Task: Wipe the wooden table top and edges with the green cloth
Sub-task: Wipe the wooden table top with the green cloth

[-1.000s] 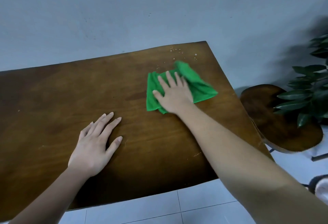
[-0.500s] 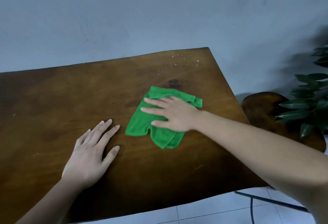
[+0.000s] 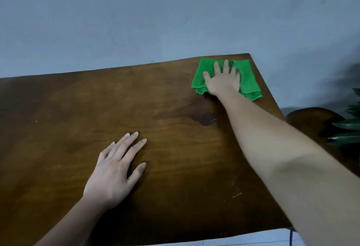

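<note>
Wiping hand: the right hand (image 3: 223,81) lies flat on the green cloth (image 3: 249,78), its fingers straight and a little spread, pointing to 12 o'clock. The palm presses the cloth onto the wood and nothing is pinched.
Cloth: it is bunched in loose folds at the far right corner of the top, about 1 o'clock in the view. Its far hem reaches the back edge and its right side lies near the right edge.
Table: the wooden table (image 3: 58,109) has a dark brown top that fills the lower half of the view, with a pale grey-blue wall (image 3: 136,21) behind it.
Bracing hand: the left hand (image 3: 115,169) rests palm down on bare wood at 7 o'clock, fingers straight and thumb out. It aims toward 1 o'clock and is well apart from the cloth.
Marks: a dark knot (image 3: 206,119) sits between the two hands, and pale scratches (image 3: 236,195) show at 5 o'clock.
Surroundings: a round wooden seat (image 3: 311,121) stands past the right edge at 3 o'clock, with dark green leaves (image 3: 346,124) just beside it. White floor tiles (image 3: 253,240) show at 6 o'clock.
</note>
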